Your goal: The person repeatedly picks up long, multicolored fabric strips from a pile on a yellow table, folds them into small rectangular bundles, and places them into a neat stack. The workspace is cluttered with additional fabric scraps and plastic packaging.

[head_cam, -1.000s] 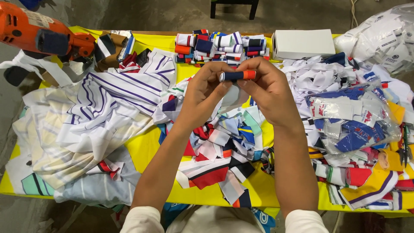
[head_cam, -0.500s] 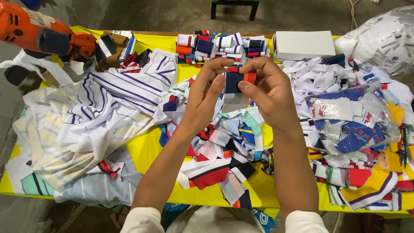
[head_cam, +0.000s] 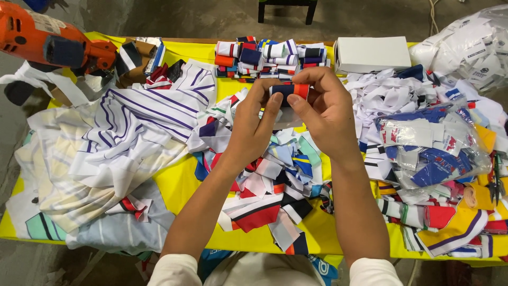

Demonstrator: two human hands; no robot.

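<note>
1. Head view, hands: I see my left hand [head_cam: 254, 124] and right hand [head_cam: 328, 114] raised together over the yellow desk [head_cam: 180, 180], both grips clenched on one small folded strip of navy and orange-red ribbed fabric [head_cam: 290, 90], pinched between thumbs and fingertips.
2. Head view, the change: half a second ago the strip stood taller and partly opened between the fingers; now it lies flat and narrow again, so I judge a fold has just been pressed shut.
3. Head view, surroundings: just beyond the hands sits a row of stacked folded fabric bundles [head_cam: 270, 55]; below the hands lies a loose heap of coloured fabric scraps [head_cam: 275, 190]; a white cardboard box [head_cam: 373, 53] stands right of the row.
</note>
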